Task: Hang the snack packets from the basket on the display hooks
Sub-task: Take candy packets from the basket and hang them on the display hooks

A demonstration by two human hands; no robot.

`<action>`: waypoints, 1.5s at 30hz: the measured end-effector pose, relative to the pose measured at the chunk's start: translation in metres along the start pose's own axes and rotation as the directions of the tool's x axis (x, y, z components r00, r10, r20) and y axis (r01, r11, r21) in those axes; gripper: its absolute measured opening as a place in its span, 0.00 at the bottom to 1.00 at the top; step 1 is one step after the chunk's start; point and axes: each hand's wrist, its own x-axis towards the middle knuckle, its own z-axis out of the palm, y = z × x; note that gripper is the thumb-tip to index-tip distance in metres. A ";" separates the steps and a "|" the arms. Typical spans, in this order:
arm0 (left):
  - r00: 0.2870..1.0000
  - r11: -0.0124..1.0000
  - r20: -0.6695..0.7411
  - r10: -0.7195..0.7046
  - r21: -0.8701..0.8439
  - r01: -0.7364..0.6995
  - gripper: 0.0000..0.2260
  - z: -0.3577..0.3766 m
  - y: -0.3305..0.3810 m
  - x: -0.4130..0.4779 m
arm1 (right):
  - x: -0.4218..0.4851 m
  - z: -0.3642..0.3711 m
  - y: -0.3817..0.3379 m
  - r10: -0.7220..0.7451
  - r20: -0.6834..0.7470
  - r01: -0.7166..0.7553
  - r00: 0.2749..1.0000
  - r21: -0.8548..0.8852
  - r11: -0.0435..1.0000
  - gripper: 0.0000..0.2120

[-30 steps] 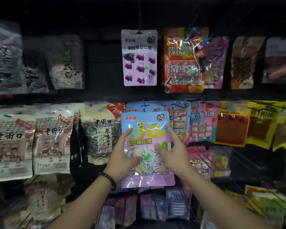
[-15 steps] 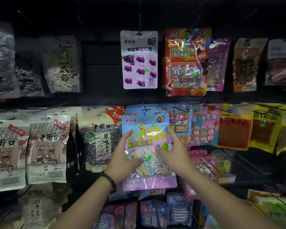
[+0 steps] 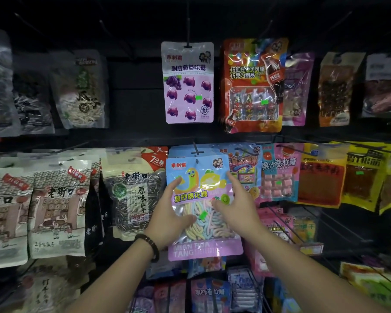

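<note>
Both hands hold one snack packet (image 3: 198, 177), blue on top and pink below, with pastel marshmallow ropes behind its window. My left hand (image 3: 171, 218) grips its left edge, thumb on the front. My right hand (image 3: 236, 213) grips the right edge the same way. The packet's top hole sits just below the tip of a black display hook (image 3: 196, 152) in the middle row, in front of similar blue packets hanging there. The basket is out of view.
A purple grape-candy packet (image 3: 187, 82) hangs on the hook above, and an orange chocolate packet (image 3: 253, 86) hangs to its right. Sunflower-seed bags (image 3: 133, 195) hang left of my hands and pink candy packets (image 3: 278, 172) to the right. Bare wire hooks (image 3: 287, 236) jut out at lower right.
The packet has risen slightly, so its top hole is closer to the hook tip. Both hands keep the same hold.
</note>
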 end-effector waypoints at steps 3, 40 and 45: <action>1.000 0.990 -0.022 -0.021 0.136 0.024 0.48 0.000 0.000 0.014 | 0.019 0.004 -0.002 0.050 0.020 -0.047 0.999 -0.135 0.990 0.47; 0.715 0.774 0.382 -0.586 0.524 0.354 0.13 0.120 -0.266 -0.393 | -0.393 0.074 0.309 0.801 0.165 -0.732 0.575 -0.335 0.594 0.05; 0.473 0.698 0.524 -0.708 0.618 0.361 0.16 0.138 -0.294 -0.417 | -0.465 0.087 0.346 0.973 0.199 -0.948 0.118 -0.270 0.170 0.10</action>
